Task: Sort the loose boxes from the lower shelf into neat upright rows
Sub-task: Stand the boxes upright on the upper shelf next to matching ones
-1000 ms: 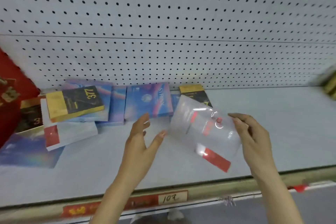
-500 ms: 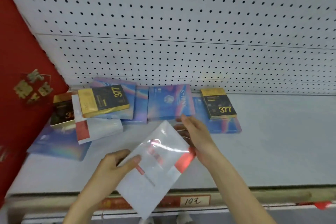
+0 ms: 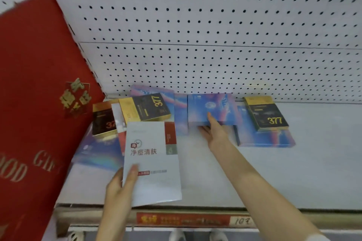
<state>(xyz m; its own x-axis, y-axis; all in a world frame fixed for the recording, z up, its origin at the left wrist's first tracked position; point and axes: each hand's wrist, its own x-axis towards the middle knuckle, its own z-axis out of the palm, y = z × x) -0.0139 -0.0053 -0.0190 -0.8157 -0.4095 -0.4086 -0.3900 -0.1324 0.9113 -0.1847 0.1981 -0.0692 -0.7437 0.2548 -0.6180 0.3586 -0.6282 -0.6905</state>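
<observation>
My left hand [image 3: 119, 184] grips a flat white box with a red corner [image 3: 152, 162] by its lower left edge, holding it over the front of the shelf. My right hand [image 3: 213, 131] reaches to the back and takes the near edge of a blue iridescent box [image 3: 211, 107], one finger on its top and the thumb below. Loose boxes lie flat at the back: a black and gold "377" box [image 3: 145, 106] on a pile at the left, another black and gold "377" box [image 3: 266, 113] atop a blue box [image 3: 264, 137] at the right.
A large red gift bag [image 3: 37, 88] leans at the shelf's left end. White pegboard [image 3: 215, 35] backs the shelf [image 3: 293, 172]. The front rail carries a red price strip [image 3: 184, 219] marked 107. More boxes lie in the left pile, including a dark box [image 3: 101, 121] and a blue one [image 3: 98, 152].
My right hand let go of the white box and reached back to the blue iridescent box. My left hand now holds the white box alone, turned more upright. The view shifted left.
</observation>
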